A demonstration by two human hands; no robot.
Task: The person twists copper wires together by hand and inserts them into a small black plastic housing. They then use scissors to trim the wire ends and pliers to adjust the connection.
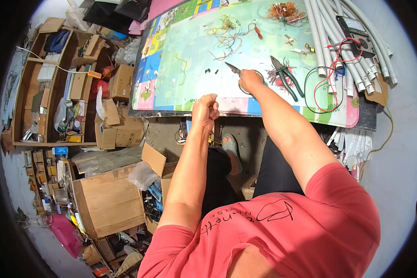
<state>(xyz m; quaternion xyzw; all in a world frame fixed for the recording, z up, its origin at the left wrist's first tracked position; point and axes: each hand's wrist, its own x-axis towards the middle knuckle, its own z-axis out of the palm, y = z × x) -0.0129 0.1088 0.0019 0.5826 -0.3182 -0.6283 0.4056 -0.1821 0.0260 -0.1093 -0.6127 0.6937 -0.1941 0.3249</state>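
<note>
My right hand point(251, 81) is closed on the dark handles of a pair of scissors point(233, 69) over the table mat. The blades point to the far left. My left hand point(205, 111) is curled into a fist at the table's front edge, and whatever it may hold is hidden. Pliers with green handles point(288, 79) lie to the right, partly over a bundle of thin red wires point(277, 82). Two small dark pieces point(207, 71) rest left of the blade tip. A loose thin wire point(183, 68) lies farther left.
Tangled wires point(229, 34) and a copper-coloured wire heap point(282, 11) sit on the table's far side. White pipes point(331, 41) and a multimeter point(356, 33) with red and black leads take up the right. A wooden shelf point(51, 88) and cardboard boxes point(109, 201) stand left.
</note>
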